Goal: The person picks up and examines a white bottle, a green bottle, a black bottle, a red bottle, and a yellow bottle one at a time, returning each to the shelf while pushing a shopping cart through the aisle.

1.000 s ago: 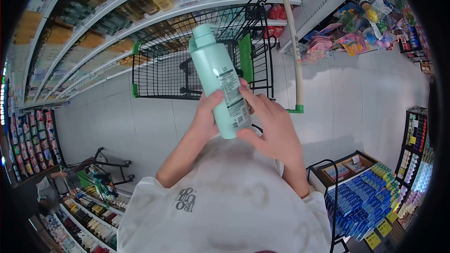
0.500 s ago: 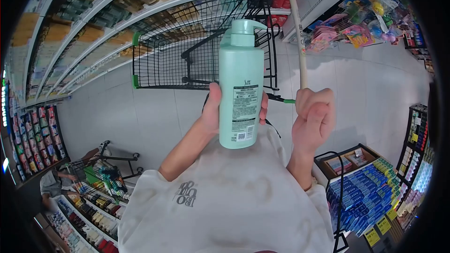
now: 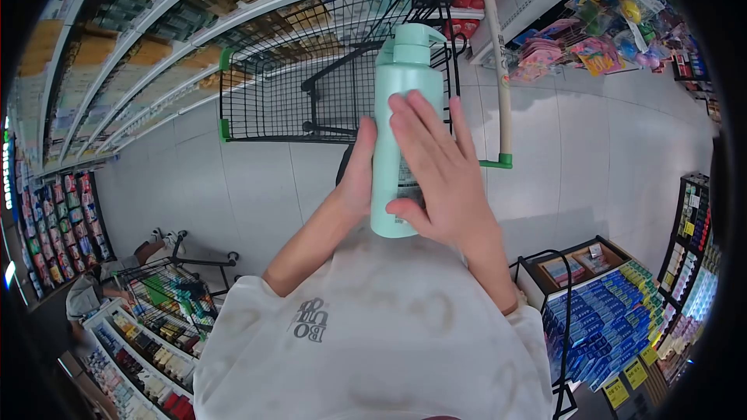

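A mint-green pump bottle [image 3: 408,82] stands upright in front of my chest, its pump at the top. My left hand [image 3: 359,171] holds it from the left, thumb along its side; the other fingers are hidden behind the bottle. Across the front lies my right hand [image 3: 443,171], fingers spread and touching the bottle, covering most of the printed label. Beyond the bottle is a black wire shopping cart [image 3: 272,101] with green corners and a pale handle [image 3: 498,70].
Shelves of bottles [image 3: 187,12] line the upper left. Hanging packages [image 3: 591,39] are at the upper right, and a display of blue boxes [image 3: 599,327] is at the lower right. Another person [image 3: 84,295] is beside a second cart [image 3: 167,295] at the lower left.
My right hand has left its closed pose near the cart handle, opened and moved left onto the bottle's front. The bottle has shifted slightly up and right.
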Available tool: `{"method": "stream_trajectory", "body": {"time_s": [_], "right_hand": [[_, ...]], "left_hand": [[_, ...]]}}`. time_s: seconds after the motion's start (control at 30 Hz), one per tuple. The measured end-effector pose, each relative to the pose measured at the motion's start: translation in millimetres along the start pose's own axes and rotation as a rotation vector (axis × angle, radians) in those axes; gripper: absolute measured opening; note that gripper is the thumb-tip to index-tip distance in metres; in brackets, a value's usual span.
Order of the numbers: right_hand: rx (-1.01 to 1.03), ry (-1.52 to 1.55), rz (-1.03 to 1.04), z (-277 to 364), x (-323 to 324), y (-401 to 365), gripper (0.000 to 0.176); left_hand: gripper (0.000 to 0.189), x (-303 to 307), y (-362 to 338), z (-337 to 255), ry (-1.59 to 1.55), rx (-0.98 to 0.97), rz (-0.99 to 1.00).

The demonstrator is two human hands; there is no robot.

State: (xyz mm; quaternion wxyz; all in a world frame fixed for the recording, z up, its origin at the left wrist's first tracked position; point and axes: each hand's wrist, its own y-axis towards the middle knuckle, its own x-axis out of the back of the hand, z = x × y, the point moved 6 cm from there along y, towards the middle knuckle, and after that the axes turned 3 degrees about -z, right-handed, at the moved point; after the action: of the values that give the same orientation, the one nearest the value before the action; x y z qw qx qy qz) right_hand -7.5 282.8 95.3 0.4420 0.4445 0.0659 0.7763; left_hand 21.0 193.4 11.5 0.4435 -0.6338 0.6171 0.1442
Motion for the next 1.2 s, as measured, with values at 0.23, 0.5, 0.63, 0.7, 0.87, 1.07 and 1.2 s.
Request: {"method": "stream_trajectory", "body": {"time_s": [0.23,0.5,0.63,0.7,0.87,1.07,1.2], "right_hand": [[0.088,0.142,0.223,34.9,-17.0,-26.0,0.061],[0.02,0.514,-0.203,2.7,16.9,-56.8,0.05],[-0.161,0.601,-0.508,-17.5,30.5,-59.5,0.049],[-0.235,0.641,-0.59,-21.2,30.1,-62.5,0.046],[-0.253,0.697,-0.592,-18.6,23.2,-60.9,0.03],[-0.169,0.763,-0.569,-19.5,20.9,-60.0,0.011],[-0.091,0.551,-0.545,-12.2,26.1,-55.8,0.007]], "left_hand": [[0.098,9.2,25.7,-15.2,-0.305,0.011,0.211],[0.097,2.6,22.7,-34.1,-0.274,-0.07,0.28],[0.102,-5.4,21.2,-25.9,-0.297,-0.035,0.367],[0.103,-7.5,20.2,-23.0,-0.273,-0.036,0.338],[0.107,-11.1,16.9,-22.6,-0.289,-0.03,0.38],[0.108,-14.1,14.5,-18.6,-0.4,0.003,0.443],[0.107,-15.0,11.4,-18.3,-0.431,0.007,0.505]]}}
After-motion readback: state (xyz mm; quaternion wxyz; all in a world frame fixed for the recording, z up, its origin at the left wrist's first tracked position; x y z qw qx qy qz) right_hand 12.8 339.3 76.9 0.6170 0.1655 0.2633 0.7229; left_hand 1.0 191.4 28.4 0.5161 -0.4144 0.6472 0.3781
